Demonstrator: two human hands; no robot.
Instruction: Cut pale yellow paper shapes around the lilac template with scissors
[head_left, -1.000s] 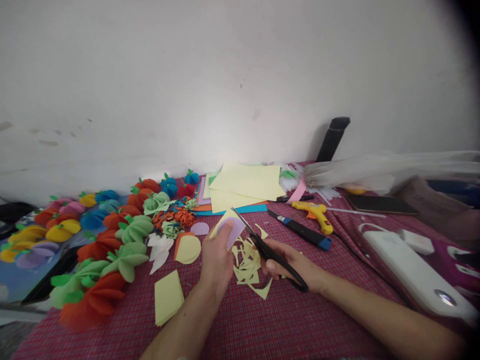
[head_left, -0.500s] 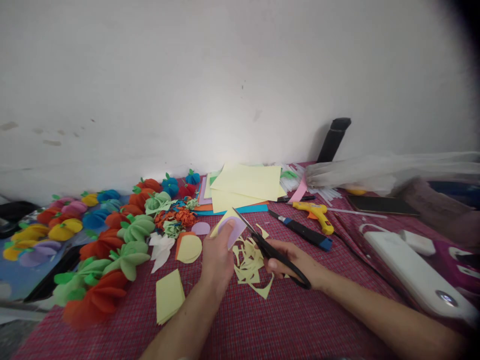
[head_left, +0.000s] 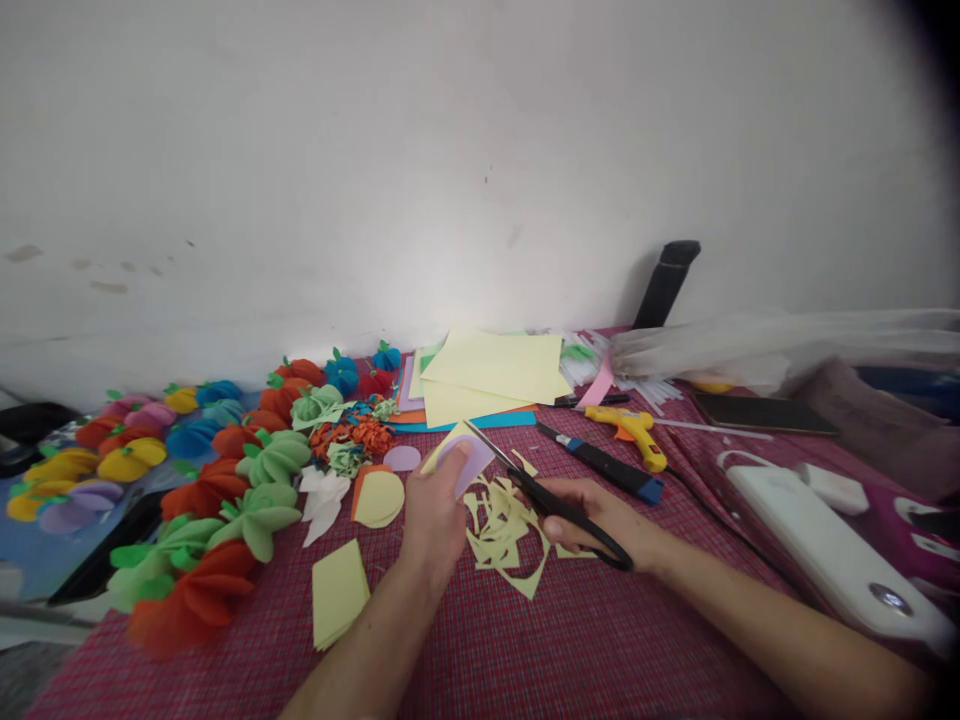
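My left hand (head_left: 441,510) pinches a purple paper template (head_left: 466,466) laid over yellow paper (head_left: 444,446), thumb on top. Around the handles of black scissors (head_left: 559,505) my right hand (head_left: 589,515) is closed, and the blades reach to the edge of the held paper. Under the hands lies a heap of curved yellow paper scraps (head_left: 504,530). To the left are rounded yellow cutouts (head_left: 379,498), a small purple cutout (head_left: 402,458) and a stack of yellow rectangles (head_left: 339,595).
Several colourful paper pumpkins (head_left: 262,515) crowd the left side. Yellow sheets (head_left: 495,370) lie against the wall. On the right are a utility knife (head_left: 604,462), a yellow glue gun (head_left: 634,432) with its cord, and a white power bank (head_left: 817,545).
My right hand and the scissors have shifted slightly right, with the blades closer together. My left hand stays nearly in place, gripping the purple template and yellow paper.
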